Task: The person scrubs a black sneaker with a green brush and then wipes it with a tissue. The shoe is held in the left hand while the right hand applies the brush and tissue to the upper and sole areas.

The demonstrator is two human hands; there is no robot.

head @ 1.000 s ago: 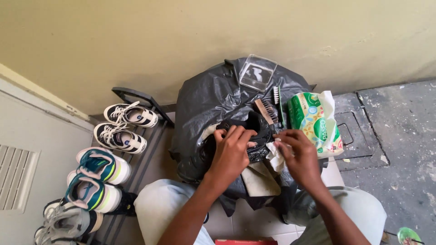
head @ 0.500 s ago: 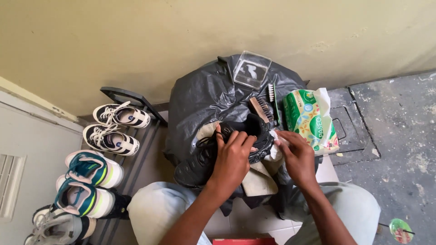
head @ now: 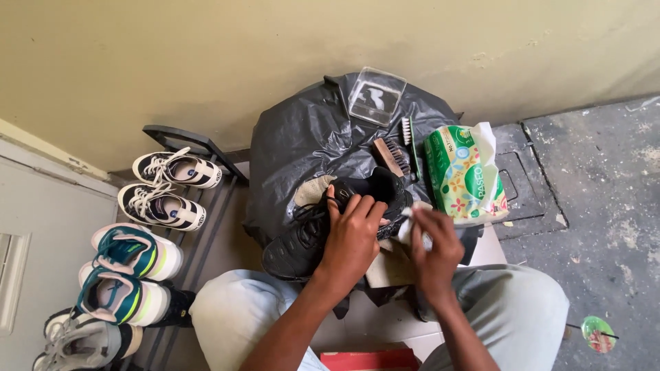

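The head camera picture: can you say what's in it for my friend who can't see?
A seated person's left hand holds a black sneaker while the right hand presses a white wipe against it. Brushes, a tissue pack and racked shoes surround them.

shoe [head: 309,237]: black all over
bag [head: 302,148]: glossy black plastic
tissue pack [head: 462,175]: green with a flower print, white tissue showing on top
brush [head: 392,156]: brown wood, dark bristles
sneakers [head: 168,185]: black and white stripes, white laces
trainers [head: 130,271]: teal and white, with yellow-green
wall [head: 206,55]: pale yellow
trousers [head: 509,309]: light grey
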